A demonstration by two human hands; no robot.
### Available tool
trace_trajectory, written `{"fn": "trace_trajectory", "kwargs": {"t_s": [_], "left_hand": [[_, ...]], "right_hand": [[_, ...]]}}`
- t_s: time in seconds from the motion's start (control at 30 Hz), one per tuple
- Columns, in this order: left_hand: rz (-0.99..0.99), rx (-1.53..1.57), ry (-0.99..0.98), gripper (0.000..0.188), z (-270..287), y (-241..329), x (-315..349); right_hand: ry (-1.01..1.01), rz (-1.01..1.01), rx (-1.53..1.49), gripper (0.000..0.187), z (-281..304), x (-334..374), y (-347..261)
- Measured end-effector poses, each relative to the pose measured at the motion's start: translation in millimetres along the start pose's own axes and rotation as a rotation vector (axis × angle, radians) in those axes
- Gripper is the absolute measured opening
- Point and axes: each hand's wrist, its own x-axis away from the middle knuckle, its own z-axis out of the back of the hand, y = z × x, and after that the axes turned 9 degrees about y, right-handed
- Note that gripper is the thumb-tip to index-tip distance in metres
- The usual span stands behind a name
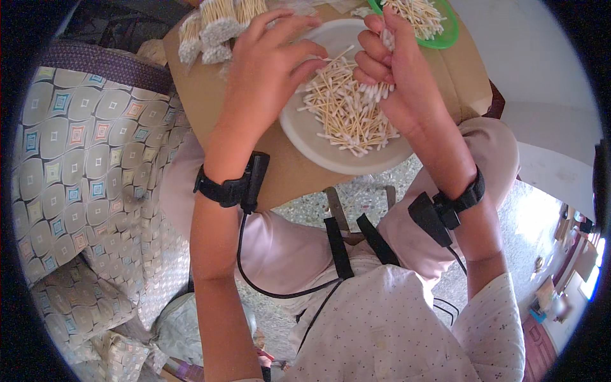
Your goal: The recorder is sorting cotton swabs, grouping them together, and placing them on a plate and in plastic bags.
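Note:
A white plate [305,137] on a brown board holds a loose heap of wooden cotton swabs [347,114]. My right hand [398,76] is closed around a bunch of cotton swabs, their white tips sticking out just over the heap. My left hand [267,63] hovers over the plate's left side, fingers spread and curled toward the swabs, one swab at its fingertips. Both wrists wear black straps with small devices.
The brown board [203,95] rests on my lap. Bundles of packed swabs [213,28] lie at its far left. A green plate [445,35] with more swabs sits at the far right. A patterned cushion [83,159] lies to my left.

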Motion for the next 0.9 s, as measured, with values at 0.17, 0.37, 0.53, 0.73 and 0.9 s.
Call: {"fn": "trace_trajectory", "kwargs": {"t_s": [0.17,0.37,0.53,0.73,0.9], "left_hand": [[0.224,0.235,0.171,0.012,15.4,-8.5,-4.5],[0.483,0.684,0.476,0.012,9.4,-17.1,5.0],[0.492,0.666,0.467,0.012,9.2,-17.1,5.2],[0.332,0.311,0.21,0.009,17.6,17.4,-5.0],[0.179,0.305,0.157,0.009,9.2,12.1,-0.7]], "right_hand": [[0.075,0.008,0.081,0.023,0.5,0.3,-1.3],[-0.065,0.246,0.441,0.022,-3.1,3.0,13.2],[-0.059,0.32,0.391,0.02,1.6,0.9,12.9],[0.149,0.426,0.433,0.02,-7.6,7.8,-4.1],[0.139,0.441,0.505,0.022,-10.7,10.2,-9.5]]}}
